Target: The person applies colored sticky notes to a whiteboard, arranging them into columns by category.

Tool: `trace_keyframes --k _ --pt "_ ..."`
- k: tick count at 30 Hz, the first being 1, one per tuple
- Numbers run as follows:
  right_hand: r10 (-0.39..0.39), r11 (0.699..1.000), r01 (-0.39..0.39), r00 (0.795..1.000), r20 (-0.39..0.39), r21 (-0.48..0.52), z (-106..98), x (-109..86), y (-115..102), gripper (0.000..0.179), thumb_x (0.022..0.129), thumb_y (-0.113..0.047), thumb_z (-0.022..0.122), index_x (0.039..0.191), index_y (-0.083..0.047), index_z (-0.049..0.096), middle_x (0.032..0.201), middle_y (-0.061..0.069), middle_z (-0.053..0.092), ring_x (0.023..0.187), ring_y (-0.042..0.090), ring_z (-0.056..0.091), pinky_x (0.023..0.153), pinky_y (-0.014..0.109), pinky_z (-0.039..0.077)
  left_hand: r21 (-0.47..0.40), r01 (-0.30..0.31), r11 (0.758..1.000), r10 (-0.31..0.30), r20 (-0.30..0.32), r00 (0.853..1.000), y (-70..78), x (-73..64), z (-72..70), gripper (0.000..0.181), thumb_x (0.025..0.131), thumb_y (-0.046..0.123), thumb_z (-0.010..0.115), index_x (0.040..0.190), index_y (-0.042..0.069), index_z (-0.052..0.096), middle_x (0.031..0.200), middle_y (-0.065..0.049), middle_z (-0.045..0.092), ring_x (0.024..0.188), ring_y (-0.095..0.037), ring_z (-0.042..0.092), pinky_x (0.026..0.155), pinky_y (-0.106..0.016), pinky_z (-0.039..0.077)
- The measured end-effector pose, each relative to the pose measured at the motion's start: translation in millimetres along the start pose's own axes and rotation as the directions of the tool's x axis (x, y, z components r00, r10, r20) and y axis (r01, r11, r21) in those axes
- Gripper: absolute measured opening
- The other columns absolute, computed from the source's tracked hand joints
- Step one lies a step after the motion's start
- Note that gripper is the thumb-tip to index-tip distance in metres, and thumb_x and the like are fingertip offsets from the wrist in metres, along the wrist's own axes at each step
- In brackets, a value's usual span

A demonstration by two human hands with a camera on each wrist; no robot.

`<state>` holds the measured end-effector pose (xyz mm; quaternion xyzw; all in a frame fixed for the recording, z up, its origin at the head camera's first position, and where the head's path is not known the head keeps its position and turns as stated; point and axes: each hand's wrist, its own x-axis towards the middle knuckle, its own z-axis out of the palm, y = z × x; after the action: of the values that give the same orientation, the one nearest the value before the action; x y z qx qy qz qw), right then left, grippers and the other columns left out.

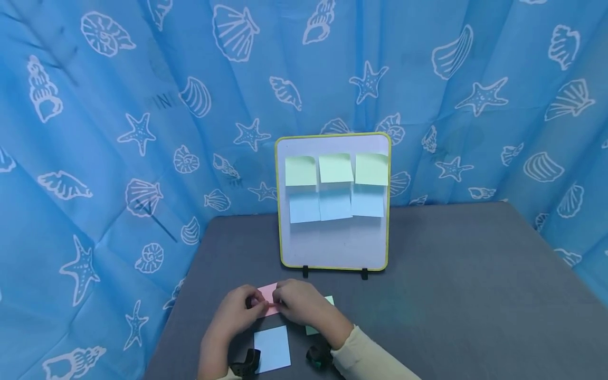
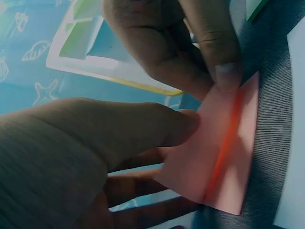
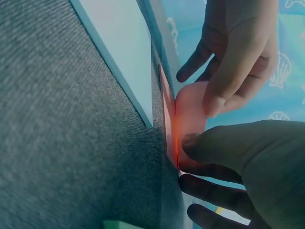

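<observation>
Both hands pinch a pink sticky note [image 2: 190, 162], whose sheet is raised from the pink pad [image 3: 169, 126] under it; a bright red line marks where the two meet. My left hand [image 1: 237, 312] holds one side, thumb in front and fingers behind. On the other side, the thumb and fingers of my right hand [image 1: 304, 306] grip the sheet. A blue sticky-note pad [image 1: 272, 349] lies on the table nearer to me. Partly hidden under the right forearm is a green pad [image 1: 330, 300].
Behind the hands a yellow-edged whiteboard [image 1: 332, 245] stands on black feet. It bears a row of green notes [image 1: 335, 168] above a row of blue notes [image 1: 335, 205]. A blue shell-patterned curtain [image 1: 190, 132] hangs round the grey table [image 1: 451, 295].
</observation>
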<state>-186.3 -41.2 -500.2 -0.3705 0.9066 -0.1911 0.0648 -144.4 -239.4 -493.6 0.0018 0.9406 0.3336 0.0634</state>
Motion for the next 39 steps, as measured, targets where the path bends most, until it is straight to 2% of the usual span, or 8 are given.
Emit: trace_keyframes --k 4,9,13,19,21,25,28,39 --pt "0.008 1.000 -0.008 1.000 0.004 0.006 1 0.9 0 0.006 0.098 -0.020 0.078 0.102 -0.021 0.082 0.092 -0.010 0.070 0.075 0.003 0.054 0.070 0.020 0.052 -0.027 0.006 1.000 -0.005 0.029 1.000 1.1 -2.2 -4.5 0.012 0.095 0.023 0.078 0.103 0.015 0.075 0.109 -0.003 0.067 0.096 -0.021 0.060 0.085 -0.042 0.055" --pt "0.038 0.998 -0.037 0.999 -0.006 0.043 0 1.3 0 0.008 0.098 -0.021 0.078 0.106 -0.020 0.081 0.094 -0.009 0.071 0.077 0.003 0.055 0.075 0.022 0.055 -0.004 0.042 0.999 -0.042 -0.002 0.999 6.7 -9.9 -13.1 0.018 0.095 0.023 0.080 0.109 0.013 0.075 0.114 -0.004 0.068 0.103 -0.023 0.062 0.097 -0.052 0.058" --pt "0.051 0.997 -0.049 0.998 -0.040 0.056 -2 1.2 1 0.010 0.099 -0.021 0.077 0.108 -0.019 0.080 0.094 -0.007 0.070 0.077 0.004 0.056 0.076 0.022 0.056 0.017 0.048 0.999 -0.048 -0.018 0.999 10.8 -15.9 -16.8 0.019 0.093 0.019 0.081 0.110 0.014 0.076 0.109 -0.003 0.069 0.097 -0.019 0.062 0.094 -0.050 0.059" --pt "0.057 0.998 -0.054 0.994 -0.098 0.037 -3 1.1 3 0.014 0.100 -0.023 0.075 0.111 -0.017 0.081 0.095 -0.006 0.070 0.079 0.004 0.057 0.076 0.023 0.056 0.014 0.046 0.999 -0.045 -0.074 0.996 10.7 -21.3 -14.1 0.036 0.090 0.016 0.085 0.122 0.013 0.070 0.108 -0.002 0.066 0.094 -0.015 0.061 0.088 -0.042 0.058" --pt "0.066 0.997 -0.063 0.992 -0.111 0.033 -2 1.0 4 0.015 0.100 -0.023 0.076 0.112 -0.017 0.081 0.096 -0.006 0.071 0.080 0.005 0.058 0.078 0.024 0.057 0.007 0.031 0.999 -0.030 -0.087 0.996 10.5 -22.6 -13.0 0.032 0.089 0.015 0.085 0.117 0.013 0.070 0.103 -0.001 0.065 0.091 -0.016 0.061 0.084 -0.040 0.057" --pt "0.092 0.996 -0.089 0.988 -0.122 0.032 -1 1.2 4 0.016 0.099 -0.024 0.077 0.113 -0.017 0.081 0.097 -0.005 0.071 0.080 0.005 0.058 0.079 0.024 0.058 0.012 0.014 1.000 -0.014 -0.034 0.999 10.2 -24.8 -8.8 0.019 0.089 0.014 0.085 0.105 0.014 0.076 0.095 0.002 0.067 0.085 -0.016 0.060 0.080 -0.037 0.057" --pt "0.106 0.994 -0.102 0.986 -0.125 0.042 -1 1.8 4 0.015 0.099 -0.023 0.077 0.112 -0.018 0.081 0.096 -0.005 0.070 0.078 0.005 0.057 0.077 0.023 0.057 0.029 0.006 1.000 -0.006 0.013 1.000 10.4 -24.1 -4.4 0.019 0.087 0.013 0.087 0.105 0.014 0.081 0.095 0.002 0.068 0.083 -0.015 0.060 0.077 -0.036 0.057" --pt "0.118 0.990 -0.106 0.984 -0.135 0.090 -1 3.1 5 0.011 0.100 -0.021 0.074 0.109 -0.017 0.081 0.091 -0.006 0.068 0.075 0.004 0.055 0.073 0.022 0.054 0.107 -0.003 0.994 -0.001 0.046 0.999 4.4 -15.2 6.4 0.010 0.091 0.007 0.082 0.099 0.013 0.083 0.106 -0.001 0.073 0.088 -0.017 0.064 0.083 -0.044 0.061"
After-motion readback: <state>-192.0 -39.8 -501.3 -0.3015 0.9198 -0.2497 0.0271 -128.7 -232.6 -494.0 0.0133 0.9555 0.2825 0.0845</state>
